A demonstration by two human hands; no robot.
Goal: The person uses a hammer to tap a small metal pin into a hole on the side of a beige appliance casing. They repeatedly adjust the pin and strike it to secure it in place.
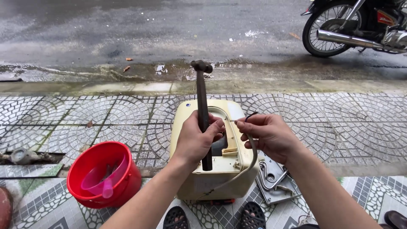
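Above the cream casing (199,182), left hand (196,140) grips the hammer (202,111); right hand (269,135) pinches a cord (253,148).

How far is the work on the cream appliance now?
Done: the cream appliance is already opened, and a grey metal plate lies beside it on the tiles. In hand: the left hand grips a hammer upright, the right hand pinches a grey cable. Left: the cable remains attached; the casing stays whole.
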